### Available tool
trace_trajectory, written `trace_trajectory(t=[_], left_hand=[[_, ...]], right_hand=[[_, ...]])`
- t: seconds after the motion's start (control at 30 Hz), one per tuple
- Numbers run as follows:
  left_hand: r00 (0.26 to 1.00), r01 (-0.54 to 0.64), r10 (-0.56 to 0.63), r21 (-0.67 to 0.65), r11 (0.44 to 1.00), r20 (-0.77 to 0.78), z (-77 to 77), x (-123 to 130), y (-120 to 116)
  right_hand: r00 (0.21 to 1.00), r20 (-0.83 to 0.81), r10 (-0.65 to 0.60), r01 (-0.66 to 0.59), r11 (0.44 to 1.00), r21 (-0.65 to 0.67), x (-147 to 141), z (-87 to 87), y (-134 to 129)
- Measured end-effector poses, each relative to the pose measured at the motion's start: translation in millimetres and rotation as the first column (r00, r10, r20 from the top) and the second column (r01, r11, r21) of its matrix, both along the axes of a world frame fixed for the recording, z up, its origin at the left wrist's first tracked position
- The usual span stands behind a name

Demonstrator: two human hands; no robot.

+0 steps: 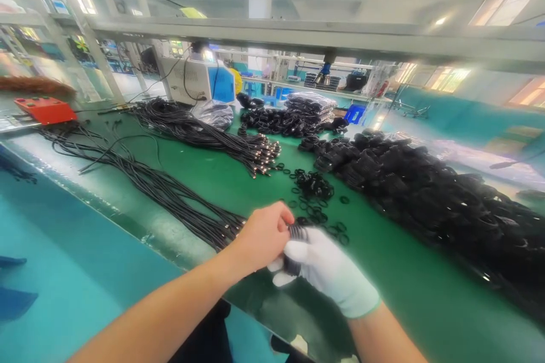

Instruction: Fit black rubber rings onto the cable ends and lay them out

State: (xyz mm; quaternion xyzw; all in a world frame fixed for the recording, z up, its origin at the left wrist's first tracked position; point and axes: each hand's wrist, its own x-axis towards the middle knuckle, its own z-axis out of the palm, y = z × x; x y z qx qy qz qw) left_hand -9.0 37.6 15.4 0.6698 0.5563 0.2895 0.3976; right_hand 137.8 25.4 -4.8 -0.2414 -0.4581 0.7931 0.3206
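My right hand [326,266], in a white glove, is wrapped round a black ribbed bundle [292,265] that looks like stacked rings or a coiled cable. Bare and ungloved, my left hand [264,236] has its fingers drawn together at the upper end of that bundle; its fingertips are partly hidden, and what they pinch is too small to tell. Just beyond both hands, loose black rings [315,212] lie on the green mat [409,278]. Long black cables [170,198] run along the table's near side, their ends close to my left wrist.
Another cable bundle with metal tips [221,142] lies farther back. A large heap of black coils [426,198] spans the right side, with a smaller pile [281,122] behind. A red control box [46,110] sits at far left, a white-and-blue machine [196,82] at the back.
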Motion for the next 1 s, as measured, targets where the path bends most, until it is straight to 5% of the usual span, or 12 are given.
trace_trajectory(t=[0.2,0.4,0.5,0.67,1.0], left_hand=[[0.991,0.007,-0.007,0.003,1.000,-0.132,-7.9,1,3],[0.989,0.125,-0.119,0.076,0.989,-0.087,2.9,-23,8],[0.981,0.074,-0.050,0.125,0.989,-0.189,5.0,-41,24],[0.885,0.142,-0.030,0.209,0.967,-0.464,-11.5,-39,47],[0.877,0.293,-0.218,0.117,0.949,-0.427,-36.8,-19,62]], right_hand=[[0.994,0.098,-0.040,0.043,0.999,-0.026,-4,-9.6,-1],[0.999,0.008,-0.042,0.042,0.989,-0.140,2,-11.6,1],[0.984,-0.075,-0.163,0.148,0.973,-0.178,19,-2.8,9],[0.886,0.025,-0.462,0.458,0.869,-0.188,43,4.3,24],[0.879,0.091,-0.468,0.476,0.867,-0.144,36,-2.2,22]])
